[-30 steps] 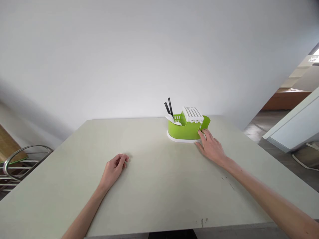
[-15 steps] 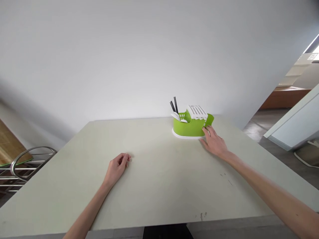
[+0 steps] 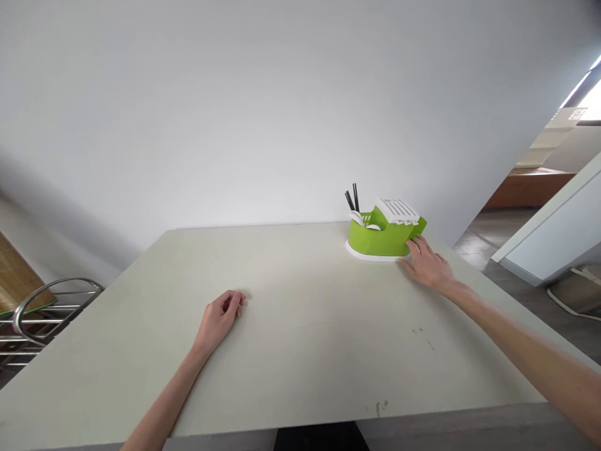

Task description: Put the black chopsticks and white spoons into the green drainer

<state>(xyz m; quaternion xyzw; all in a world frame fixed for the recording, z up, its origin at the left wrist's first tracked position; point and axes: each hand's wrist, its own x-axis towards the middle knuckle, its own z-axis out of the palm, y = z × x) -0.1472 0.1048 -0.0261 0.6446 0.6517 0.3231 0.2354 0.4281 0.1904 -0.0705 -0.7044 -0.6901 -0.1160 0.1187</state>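
Observation:
A green plastic utensil holder [image 3: 378, 241] on a white base stands at the back right of the table. Black chopsticks [image 3: 355, 199] and white spoons [image 3: 357, 218] poke out of its open left part, and a white slotted top [image 3: 398, 210] covers the right part. My right hand [image 3: 428, 266] grips the holder's right end, with fingers at the opening and thumb low by the base; some fingertips are hidden. My left hand [image 3: 221, 314] rests on the table at left of centre, fingers curled in, with nothing visible in it.
The pale table [image 3: 300, 351] runs back to a white wall [image 3: 263, 113]. Beyond its left edge is a metal rack [image 3: 59, 310] with a wooden board [image 3: 21, 275]. A white panel [image 3: 554, 232] stands off to the right.
The utensil holder has slid to the right along the table, with my right hand at its end. My left hand stays in place. The view has shifted slightly.

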